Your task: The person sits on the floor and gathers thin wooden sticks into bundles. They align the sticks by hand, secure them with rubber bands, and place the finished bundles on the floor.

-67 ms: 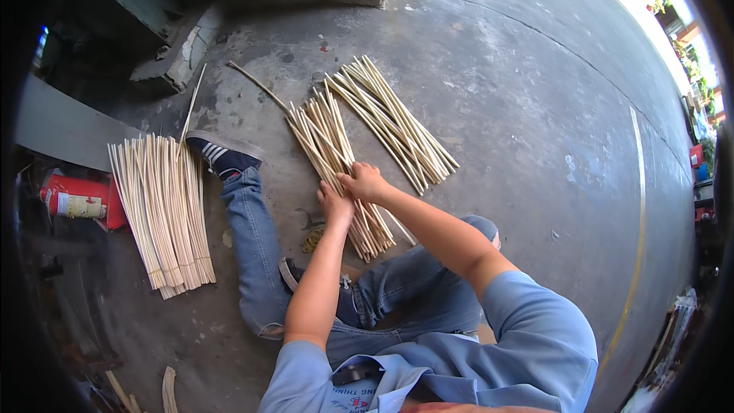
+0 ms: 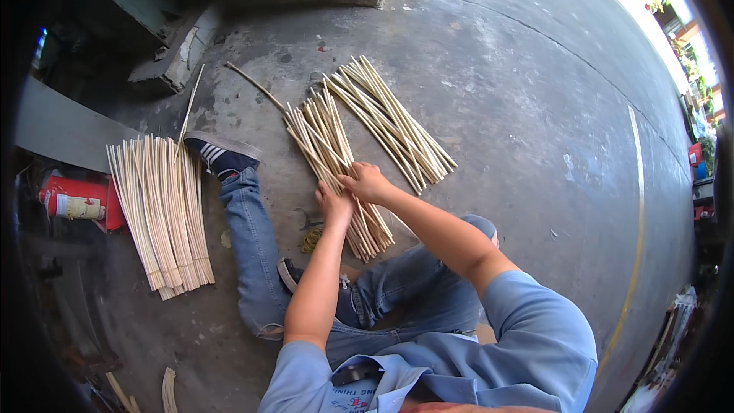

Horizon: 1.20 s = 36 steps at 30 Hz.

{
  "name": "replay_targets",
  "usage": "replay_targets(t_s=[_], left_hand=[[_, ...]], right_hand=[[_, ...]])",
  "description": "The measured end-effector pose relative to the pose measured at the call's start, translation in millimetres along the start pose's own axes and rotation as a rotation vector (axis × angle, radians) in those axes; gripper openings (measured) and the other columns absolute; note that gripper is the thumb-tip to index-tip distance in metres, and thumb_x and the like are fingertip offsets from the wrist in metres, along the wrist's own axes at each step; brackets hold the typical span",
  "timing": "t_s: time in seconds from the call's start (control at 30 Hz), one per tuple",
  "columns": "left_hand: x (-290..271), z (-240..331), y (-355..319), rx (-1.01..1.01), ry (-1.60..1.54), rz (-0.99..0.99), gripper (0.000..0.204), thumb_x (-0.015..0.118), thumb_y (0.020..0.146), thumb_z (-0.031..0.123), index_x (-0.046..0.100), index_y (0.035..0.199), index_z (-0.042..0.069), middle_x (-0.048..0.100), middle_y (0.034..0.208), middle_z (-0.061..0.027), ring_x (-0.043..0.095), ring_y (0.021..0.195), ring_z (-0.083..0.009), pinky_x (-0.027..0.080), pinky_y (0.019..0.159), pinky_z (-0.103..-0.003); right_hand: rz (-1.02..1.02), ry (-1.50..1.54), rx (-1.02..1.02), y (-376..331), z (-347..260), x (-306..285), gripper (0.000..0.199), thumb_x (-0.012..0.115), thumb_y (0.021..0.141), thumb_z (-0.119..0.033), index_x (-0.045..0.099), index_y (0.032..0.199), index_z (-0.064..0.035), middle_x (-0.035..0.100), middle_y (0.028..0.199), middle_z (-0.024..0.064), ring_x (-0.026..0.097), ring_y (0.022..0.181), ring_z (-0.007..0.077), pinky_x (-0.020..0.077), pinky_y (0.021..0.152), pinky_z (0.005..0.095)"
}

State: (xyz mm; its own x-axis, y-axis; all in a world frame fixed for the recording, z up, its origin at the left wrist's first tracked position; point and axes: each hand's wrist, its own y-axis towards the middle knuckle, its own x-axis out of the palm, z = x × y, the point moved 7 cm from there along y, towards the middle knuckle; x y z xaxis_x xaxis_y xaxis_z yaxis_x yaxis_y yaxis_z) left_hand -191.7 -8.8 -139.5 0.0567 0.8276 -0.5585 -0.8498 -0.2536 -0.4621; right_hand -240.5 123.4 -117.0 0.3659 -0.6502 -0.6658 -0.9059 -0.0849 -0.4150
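I sit on a concrete floor with a bundle of pale cane sticks (image 2: 325, 145) lying in front of me. My left hand (image 2: 333, 205) presses on the bundle's near part, fingers curled over the sticks. My right hand (image 2: 365, 181) rests just beside it on the same bundle, gripping the sticks from the right. A second loose bundle of sticks (image 2: 394, 122) lies to the right of the first. A third, flatter pile of sticks (image 2: 162, 210) lies to my left, beyond my outstretched leg and dark sneaker (image 2: 220, 154).
A red fire extinguisher (image 2: 76, 203) lies at the far left. A small coil of twine (image 2: 310, 240) sits by my knee. A concrete block (image 2: 180, 50) and a wall base stand at the top. Single stray sticks (image 2: 254, 86) lie near the block.
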Motion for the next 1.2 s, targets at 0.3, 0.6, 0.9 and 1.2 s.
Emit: replay_targets(t_s=[0.3, 0.6, 0.9, 1.2], left_hand=[[-21, -9, 2, 0.065, 0.018, 0.151, 0.089, 0.071, 0.091, 0.041, 0.029, 0.155, -0.005, 0.030, 0.157, -0.0318, 0.030, 0.147, -0.0446, 0.029, 0.120, -0.048], [-26, 1, -18, 0.096, -0.044, 0.169, 0.079, 0.068, 0.094, 0.038, 0.034, 0.153, -0.003, 0.029, 0.157, -0.0284, 0.030, 0.146, -0.0435, 0.030, 0.119, -0.049], [-42, 26, -55, 0.376, -0.061, 0.341, 0.055, 0.069, 0.095, 0.023, 0.048, 0.140, 0.000, 0.042, 0.145, -0.0201, 0.043, 0.136, -0.0365, 0.039, 0.111, -0.048], [-7, 59, -107, 0.164, -0.897, -0.416, 0.055, 0.072, 0.097, 0.030, 0.052, 0.139, 0.000, 0.063, 0.124, -0.0105, 0.061, 0.114, -0.0191, 0.052, 0.098, -0.034]], right_hand=[[0.204, -0.335, 0.377, -26, 80, -100, 0.126, 0.089, 0.068, -0.054, 0.017, 0.161, -0.0090, 0.025, 0.161, 0.0262, 0.024, 0.150, 0.0436, 0.0245, 0.119, 0.0607], [0.278, -0.431, 0.406, -9, 126, -103, 0.056, 0.078, 0.077, -0.023, 0.054, 0.122, 0.0001, 0.061, 0.122, 0.0199, 0.063, 0.114, 0.0377, 0.0540, 0.095, 0.0432], [0.273, -0.255, 0.379, -34, 131, -127, 0.036, 0.068, 0.083, -0.015, 0.058, 0.116, -0.0056, 0.068, 0.113, 0.0184, 0.071, 0.104, 0.0340, 0.0573, 0.086, 0.0409], [-0.264, 1.106, -0.103, -145, 10, -61, 0.034, 0.063, 0.083, 0.002, 0.054, 0.115, 0.0003, 0.061, 0.090, 0.0079, 0.064, 0.067, 0.0183, 0.0557, 0.055, 0.0322]])
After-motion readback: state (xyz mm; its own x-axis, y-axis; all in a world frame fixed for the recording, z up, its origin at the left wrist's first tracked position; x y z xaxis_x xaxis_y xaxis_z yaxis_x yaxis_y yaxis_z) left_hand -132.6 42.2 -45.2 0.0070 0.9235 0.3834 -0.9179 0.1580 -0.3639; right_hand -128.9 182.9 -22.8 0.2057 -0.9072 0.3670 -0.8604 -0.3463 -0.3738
